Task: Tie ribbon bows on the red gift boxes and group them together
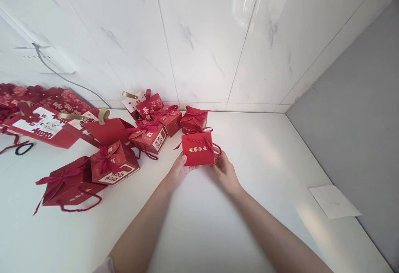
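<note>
Between my two hands is a small red gift box (197, 156) with gold Chinese characters on the side facing me. A twisted red cord handle hangs over that side, and a red ribbon shows at its top. My left hand (181, 168) grips the lower left corner, thumb on the front face. At the lower right, my right hand (225, 171) has its curled fingers against the box's edge by the cord; part of them is hidden. Just behind stands another red gift box (195, 120) tied with a ribbon.
More red gift boxes (114, 163) with ribbons and cords crowd the left of the white table (264, 206). Flat red bags (46, 125) lie farther left, near a black ring (24, 149). A white sheet (335, 201) lies by the right edge. A tiled wall (202, 36) closes off the back.
</note>
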Demonstrator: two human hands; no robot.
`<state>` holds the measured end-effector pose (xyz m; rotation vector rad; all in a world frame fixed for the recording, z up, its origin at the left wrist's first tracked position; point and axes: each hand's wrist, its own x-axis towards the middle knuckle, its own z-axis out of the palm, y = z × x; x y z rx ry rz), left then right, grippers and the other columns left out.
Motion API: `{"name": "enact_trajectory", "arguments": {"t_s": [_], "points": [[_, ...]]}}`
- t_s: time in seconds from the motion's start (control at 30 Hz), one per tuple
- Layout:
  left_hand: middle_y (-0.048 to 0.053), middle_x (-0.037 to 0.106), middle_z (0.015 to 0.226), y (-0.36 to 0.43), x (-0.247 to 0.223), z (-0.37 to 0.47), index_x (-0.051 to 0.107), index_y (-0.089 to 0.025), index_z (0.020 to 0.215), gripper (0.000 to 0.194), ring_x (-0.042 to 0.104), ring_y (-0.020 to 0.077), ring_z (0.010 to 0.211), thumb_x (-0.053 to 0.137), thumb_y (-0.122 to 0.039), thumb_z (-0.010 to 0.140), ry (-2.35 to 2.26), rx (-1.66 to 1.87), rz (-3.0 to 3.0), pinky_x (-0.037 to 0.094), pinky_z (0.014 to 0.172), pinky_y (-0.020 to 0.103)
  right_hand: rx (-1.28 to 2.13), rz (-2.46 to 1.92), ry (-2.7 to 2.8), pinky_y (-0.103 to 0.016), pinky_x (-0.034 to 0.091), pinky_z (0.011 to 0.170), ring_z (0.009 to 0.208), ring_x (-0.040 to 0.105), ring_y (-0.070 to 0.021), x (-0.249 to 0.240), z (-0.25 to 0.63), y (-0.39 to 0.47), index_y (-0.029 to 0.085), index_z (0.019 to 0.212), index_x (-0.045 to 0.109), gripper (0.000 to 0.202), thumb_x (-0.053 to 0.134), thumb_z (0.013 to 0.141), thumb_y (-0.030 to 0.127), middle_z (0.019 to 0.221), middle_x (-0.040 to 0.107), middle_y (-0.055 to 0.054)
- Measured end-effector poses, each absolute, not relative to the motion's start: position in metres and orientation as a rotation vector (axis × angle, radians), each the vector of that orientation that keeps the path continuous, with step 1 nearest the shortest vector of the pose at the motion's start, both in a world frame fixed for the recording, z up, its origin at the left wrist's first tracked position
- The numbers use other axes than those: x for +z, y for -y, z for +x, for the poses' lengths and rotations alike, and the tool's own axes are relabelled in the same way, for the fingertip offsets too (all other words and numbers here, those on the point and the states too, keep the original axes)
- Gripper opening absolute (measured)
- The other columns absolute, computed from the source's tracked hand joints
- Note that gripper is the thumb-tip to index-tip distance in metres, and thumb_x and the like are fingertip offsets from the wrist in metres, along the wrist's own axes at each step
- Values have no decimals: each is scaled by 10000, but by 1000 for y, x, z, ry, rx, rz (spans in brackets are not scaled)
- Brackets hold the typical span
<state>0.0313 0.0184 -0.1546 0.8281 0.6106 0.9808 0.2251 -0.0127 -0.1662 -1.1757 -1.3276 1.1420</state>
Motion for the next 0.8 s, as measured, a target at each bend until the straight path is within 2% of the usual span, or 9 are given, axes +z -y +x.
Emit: {"name": "enact_trajectory", "arguments": {"t_s": [0.13,0.23,0.37,0.43,0.5,0.6,0.7,0.8], "points": [[146,578,1343,-19,-154,32,493,-208,1337,556,560,300,1197,575,-521,885,-614,986,829,466,952,450,1139,-1166,1313,-367,520,840,888,625,-194,-167,225,12,250,1378,417,489,544,922,375,1081,659,-66],[156,629,1271,-19,-156,34,458,-215,1355,672,641,295,1075,563,-635,842,-605,976,827,474,932,468,1153,-1135,1291,-352,521,815,853,621,-185,-165,226,12,259,1379,423,501,555,918,405,1076,651,-64],[147,691,1137,-18,-159,34,367,-251,1415,882,697,289,911,544,-781,734,-570,985,887,529,757,418,1176,-1107,1266,-356,517,823,850,620,-192,-160,226,15,265,1394,434,526,567,916,441,972,647,-42],[132,701,1096,-18,-159,34,352,-260,1426,840,706,285,868,517,-762,773,-569,1007,910,529,656,370,1171,-1096,1268,-364,516,834,869,619,-198,-158,226,17,266,1417,424,552,566,917,452,996,647,-46],[118,711,1047,-17,-157,34,365,-248,1420,767,709,279,845,529,-697,820,-578,1006,912,525,625,352,1150,-1100,1275,-372,512,846,882,614,-201,-156,227,19,266,1460,376,597,557,922,454,1014,650,-48],[89,723,964,-18,-151,34,411,-229,1358,683,709,268,854,650,-565,814,-614,999,887,536,698,373,1123,-1109,1275,-381,511,838,849,610,-201,-154,228,20,254,1486,340,613,524,938,460,988,654,-41],[46,720,852,-18,-148,36,437,-233,1273,653,707,258,856,755,-471,756,-652,1017,875,535,751,390,1122,-1091,1289,-379,513,820,789,613,-197,-152,229,22,240,1437,411,539,496,951,456,910,648,-27],[4,687,741,-18,-147,38,448,-238,1241,635,705,247,822,781,-440,740,-664,1028,887,537,748,394,1110,-1090,1312,-373,521,788,747,616,-193,-149,229,23,245,1382,462,484,495,949,459,924,654,-29]]}}
